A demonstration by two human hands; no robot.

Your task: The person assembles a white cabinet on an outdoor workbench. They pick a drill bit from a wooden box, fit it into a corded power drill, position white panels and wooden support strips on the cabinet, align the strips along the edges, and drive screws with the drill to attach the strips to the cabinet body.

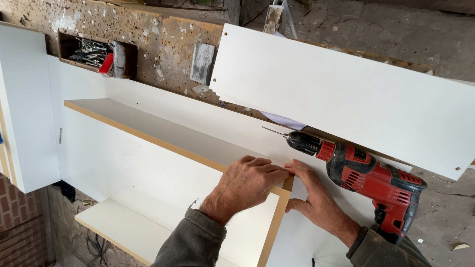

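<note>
My left hand (247, 184) lies palm down on the corner of a white cabinet box (148, 163), where two brown-edged white panels meet. My right hand (316, 198) presses flat against the outer side of that corner, fingertips touching the left hand's fingers. Neither hand holds anything. A red and black power drill (366, 175) with a thin bit lies on the white panel just beyond my right hand, the bit pointing left.
A large white board (346, 94) rests tilted across the back of the worn, pitted workbench (163, 39). A recessed box of screws (94, 52) sits at the back left. A small grey block (203, 63) lies beside it. Brick floor shows below left.
</note>
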